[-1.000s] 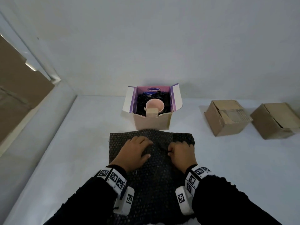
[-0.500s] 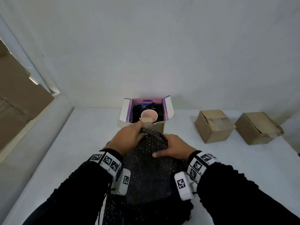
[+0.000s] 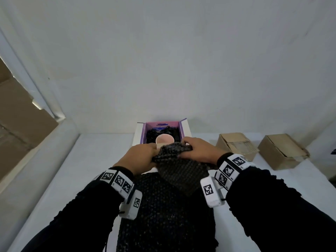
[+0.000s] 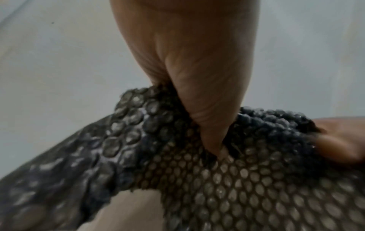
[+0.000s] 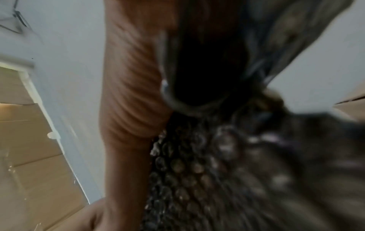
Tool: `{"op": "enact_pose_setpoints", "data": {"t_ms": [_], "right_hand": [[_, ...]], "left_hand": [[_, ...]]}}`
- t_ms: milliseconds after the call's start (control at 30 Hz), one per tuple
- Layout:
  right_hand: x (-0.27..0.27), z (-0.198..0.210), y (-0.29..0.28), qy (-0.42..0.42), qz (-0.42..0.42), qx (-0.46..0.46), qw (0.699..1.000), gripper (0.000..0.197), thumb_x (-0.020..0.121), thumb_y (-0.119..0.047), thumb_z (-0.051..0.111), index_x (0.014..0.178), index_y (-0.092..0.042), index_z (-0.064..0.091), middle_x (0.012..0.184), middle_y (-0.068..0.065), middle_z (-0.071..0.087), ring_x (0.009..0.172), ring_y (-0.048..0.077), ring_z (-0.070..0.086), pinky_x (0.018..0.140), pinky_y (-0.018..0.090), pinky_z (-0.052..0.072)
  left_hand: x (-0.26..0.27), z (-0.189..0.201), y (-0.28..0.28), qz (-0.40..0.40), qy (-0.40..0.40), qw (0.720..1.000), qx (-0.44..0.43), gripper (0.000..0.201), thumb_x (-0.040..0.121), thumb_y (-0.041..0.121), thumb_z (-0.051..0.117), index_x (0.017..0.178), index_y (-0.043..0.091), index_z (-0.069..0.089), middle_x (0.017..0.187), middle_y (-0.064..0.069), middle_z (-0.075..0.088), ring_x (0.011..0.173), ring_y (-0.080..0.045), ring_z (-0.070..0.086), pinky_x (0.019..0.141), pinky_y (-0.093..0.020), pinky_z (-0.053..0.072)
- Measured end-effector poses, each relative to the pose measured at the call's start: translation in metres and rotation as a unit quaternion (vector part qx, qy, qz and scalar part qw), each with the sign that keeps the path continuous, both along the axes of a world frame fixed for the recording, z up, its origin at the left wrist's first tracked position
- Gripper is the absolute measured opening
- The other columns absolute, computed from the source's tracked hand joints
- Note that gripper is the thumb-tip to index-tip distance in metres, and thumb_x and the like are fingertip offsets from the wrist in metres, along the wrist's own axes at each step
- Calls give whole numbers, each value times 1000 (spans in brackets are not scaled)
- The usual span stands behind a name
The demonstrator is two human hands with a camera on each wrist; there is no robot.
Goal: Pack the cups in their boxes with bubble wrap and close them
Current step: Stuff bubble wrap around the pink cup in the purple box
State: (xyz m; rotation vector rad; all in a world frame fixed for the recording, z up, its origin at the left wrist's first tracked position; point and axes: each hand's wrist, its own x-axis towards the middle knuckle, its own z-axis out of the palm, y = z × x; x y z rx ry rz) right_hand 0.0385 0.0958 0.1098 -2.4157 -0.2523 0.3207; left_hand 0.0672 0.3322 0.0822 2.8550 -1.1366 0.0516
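A sheet of dark bubble wrap is raised off the white table, and its far edge is bunched between both hands. My left hand grips that edge from the left, with the thumb pressed into the bubble wrap in the left wrist view. My right hand grips it from the right; the bubble wrap is blurred in the right wrist view. Just beyond the hands stands an open box with a purple lining. It holds a pink cup upright on dark wrap.
Two brown cardboard boxes lie on the table to the right. More dark bubble wrap covers the table between my arms. A white wall rises behind, and cardboard shows past the ledge on the left.
Both hands went from resting on the flat sheet to gripping its far edge, and they have lifted it up and forward toward the open box.
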Motion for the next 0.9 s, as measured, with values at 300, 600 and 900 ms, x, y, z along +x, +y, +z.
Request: {"op": "enact_pose_setpoints", "data": {"t_ms": [300, 600, 900], "right_hand": [[19, 1, -3, 4, 32, -196, 980, 28, 93, -30, 60, 114, -11, 61, 114, 14, 65, 106, 29, 60, 78, 29, 40], [62, 30, -7, 56, -23, 86, 995, 36, 88, -38, 68, 107, -18, 44, 93, 7, 60, 64, 23, 58, 50, 30, 48], [152, 22, 15, -232, -60, 44, 970, 27, 87, -7, 48, 108, -23, 45, 110, 6, 50, 101, 27, 48, 84, 40, 43]], "left_hand": [[16, 9, 5, 31, 79, 992, -97, 45, 87, 59, 56, 111, 22, 45, 89, 5, 63, 83, -17, 62, 66, -33, 44], [45, 11, 9, 61, 139, 933, -326, 25, 97, 20, 36, 121, 29, 35, 101, 12, 54, 71, -8, 58, 61, -34, 48], [89, -20, -13, 134, 97, 911, -377, 31, 93, 2, 50, 123, 7, 40, 118, -2, 27, 97, -6, 47, 94, -26, 45]]}}
